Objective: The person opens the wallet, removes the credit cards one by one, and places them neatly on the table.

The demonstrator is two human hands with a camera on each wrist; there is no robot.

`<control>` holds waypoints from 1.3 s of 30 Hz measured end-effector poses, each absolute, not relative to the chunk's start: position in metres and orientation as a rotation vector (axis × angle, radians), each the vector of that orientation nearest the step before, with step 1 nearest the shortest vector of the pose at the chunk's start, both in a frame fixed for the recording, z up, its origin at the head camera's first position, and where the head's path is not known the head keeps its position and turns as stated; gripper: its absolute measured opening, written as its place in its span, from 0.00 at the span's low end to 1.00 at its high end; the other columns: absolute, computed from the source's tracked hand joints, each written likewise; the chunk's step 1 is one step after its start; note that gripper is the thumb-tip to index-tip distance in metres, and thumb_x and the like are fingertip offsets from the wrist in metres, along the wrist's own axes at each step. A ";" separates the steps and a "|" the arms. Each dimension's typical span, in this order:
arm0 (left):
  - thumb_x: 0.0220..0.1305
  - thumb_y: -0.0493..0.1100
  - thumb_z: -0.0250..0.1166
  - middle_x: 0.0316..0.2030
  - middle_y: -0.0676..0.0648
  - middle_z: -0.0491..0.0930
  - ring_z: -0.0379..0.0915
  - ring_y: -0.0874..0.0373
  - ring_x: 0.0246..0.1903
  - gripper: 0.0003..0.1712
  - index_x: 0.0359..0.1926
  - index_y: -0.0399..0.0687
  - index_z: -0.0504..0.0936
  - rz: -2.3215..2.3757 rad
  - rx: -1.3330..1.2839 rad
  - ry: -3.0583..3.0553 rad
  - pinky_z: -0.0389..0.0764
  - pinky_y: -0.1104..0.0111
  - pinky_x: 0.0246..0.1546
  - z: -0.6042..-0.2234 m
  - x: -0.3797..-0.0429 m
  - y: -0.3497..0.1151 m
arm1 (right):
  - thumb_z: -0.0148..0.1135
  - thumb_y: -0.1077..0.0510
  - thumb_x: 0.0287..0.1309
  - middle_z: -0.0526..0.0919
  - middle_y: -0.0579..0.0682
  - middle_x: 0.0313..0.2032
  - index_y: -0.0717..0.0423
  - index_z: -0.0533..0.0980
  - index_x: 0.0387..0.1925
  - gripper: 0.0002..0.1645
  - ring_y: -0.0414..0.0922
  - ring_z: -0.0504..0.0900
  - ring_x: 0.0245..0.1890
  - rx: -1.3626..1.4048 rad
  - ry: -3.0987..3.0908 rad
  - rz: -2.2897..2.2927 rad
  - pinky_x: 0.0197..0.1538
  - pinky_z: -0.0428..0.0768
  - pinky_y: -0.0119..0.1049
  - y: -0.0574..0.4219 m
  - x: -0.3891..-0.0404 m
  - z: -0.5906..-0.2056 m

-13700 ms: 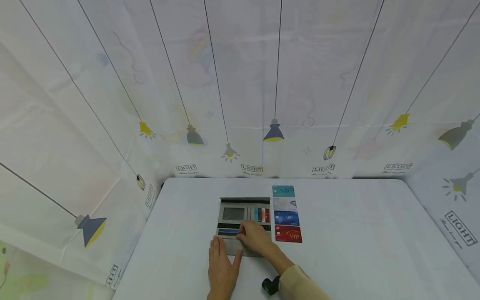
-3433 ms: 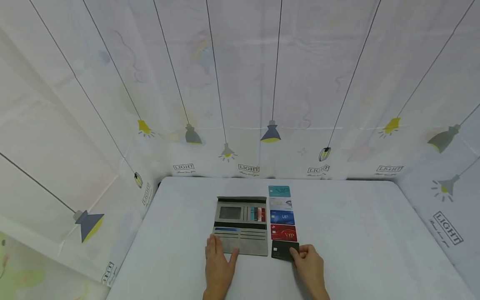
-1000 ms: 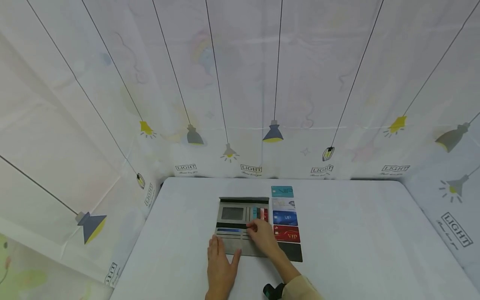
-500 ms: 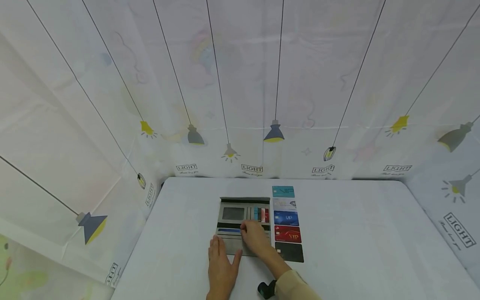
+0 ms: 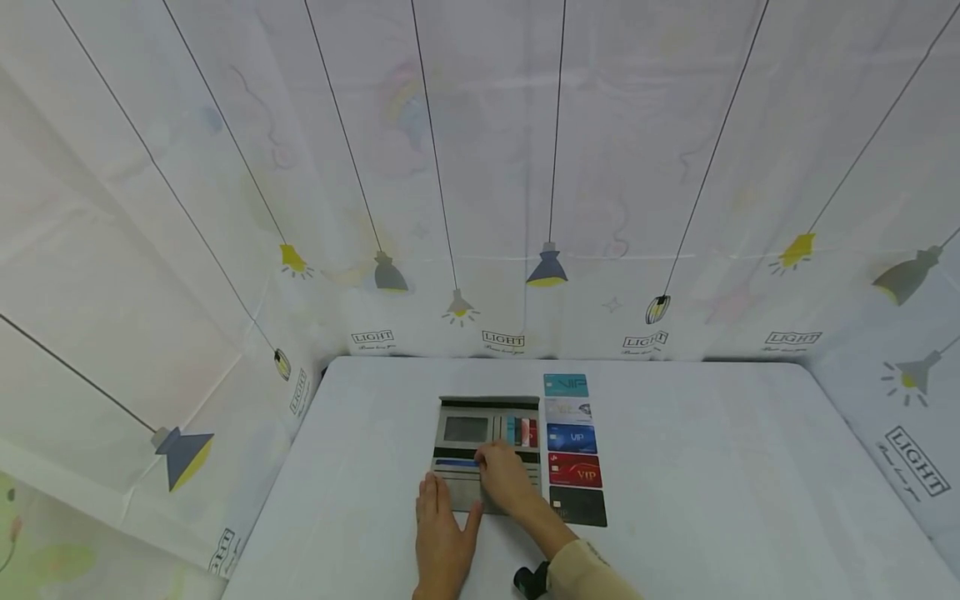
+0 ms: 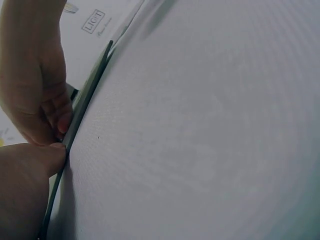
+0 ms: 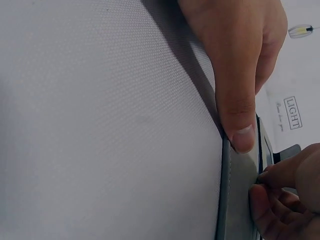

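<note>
An open grey wallet (image 5: 465, 492) lies flat on the white table. My left hand (image 5: 444, 537) rests at its lower left edge with fingers straight; in the right wrist view, the left thumb (image 7: 243, 139) presses its near edge. The right hand (image 5: 504, 477) reaches over the wallet's near half. Its thumb and forefinger pinch the right end of a blue card (image 5: 456, 462), whose upper strip shows above a slot. In the right wrist view the right hand's fingertips (image 7: 259, 192) meet close above the wallet. Several cards show in the upper right slots.
Right of the wallet lies a column of cards: teal (image 5: 566, 384), white (image 5: 567, 409), blue (image 5: 572, 437), red (image 5: 575, 469) and black (image 5: 578, 505). A black device (image 5: 531, 581) is by the right sleeve. A cloth with printed lamps (image 5: 547, 265) hangs behind the table (image 5: 705, 492).
A black card joins the column below the red one, set there by the right hand. That hand has since moved back left over the wallet to the blue card. The left hand stays put.
</note>
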State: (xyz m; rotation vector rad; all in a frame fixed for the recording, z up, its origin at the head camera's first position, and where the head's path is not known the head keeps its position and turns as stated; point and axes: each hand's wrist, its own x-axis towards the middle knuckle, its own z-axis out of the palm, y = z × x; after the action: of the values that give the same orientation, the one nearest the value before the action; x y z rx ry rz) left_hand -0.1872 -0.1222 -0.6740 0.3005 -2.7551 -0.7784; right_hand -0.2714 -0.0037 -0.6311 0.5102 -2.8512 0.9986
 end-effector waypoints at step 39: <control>0.61 0.60 0.70 0.73 0.31 0.61 0.57 0.36 0.73 0.50 0.69 0.28 0.66 -0.726 0.291 -2.744 0.63 0.42 0.71 -0.677 -0.187 -0.121 | 0.68 0.61 0.60 0.76 0.46 0.29 0.52 0.76 0.29 0.08 0.39 0.71 0.30 0.599 -2.882 0.948 0.31 0.73 0.31 -0.006 -0.284 -0.634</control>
State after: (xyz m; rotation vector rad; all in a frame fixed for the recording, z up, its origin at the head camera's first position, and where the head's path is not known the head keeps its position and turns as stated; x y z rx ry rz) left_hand -0.1868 -0.1210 -0.6771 0.2915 -2.7435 -0.7261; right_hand -0.2839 -0.0064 -0.6337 0.5994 -2.8818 0.9485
